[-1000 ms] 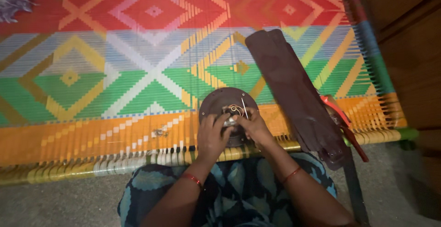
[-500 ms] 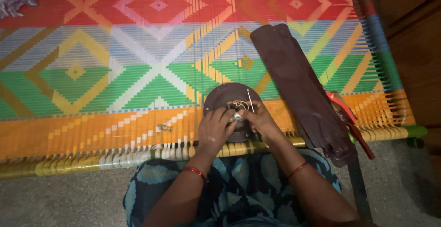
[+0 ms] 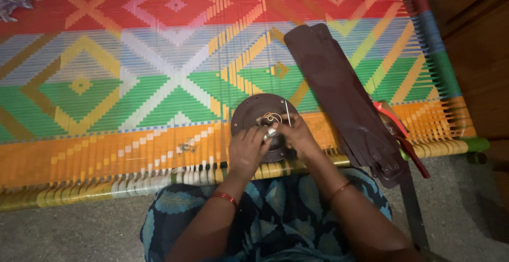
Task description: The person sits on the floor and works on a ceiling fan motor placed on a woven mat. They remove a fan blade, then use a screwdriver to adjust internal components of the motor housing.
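A round dark brown fan motor housing (image 3: 253, 112) lies on the woven cot near its front edge, with wires showing at its centre. My left hand (image 3: 247, 151) and my right hand (image 3: 297, 135) meet over its near side, and both pinch a small silvery part (image 3: 271, 132). A thin rod (image 3: 287, 109) sticks up beside the wires. A red bangle is on each wrist.
Stacked dark brown fan blades (image 3: 344, 98) lie diagonally to the right. A red-handled tool (image 3: 400, 132) rests beside them at the cot's edge. Small loose metal bits (image 3: 186, 146) lie on the orange band to the left. The colourful woven cot (image 3: 106, 82) stands on a grey floor.
Both hands have stayed on the housing with small finger movements around the silvery part. The camera has shifted slightly; nothing else has moved.
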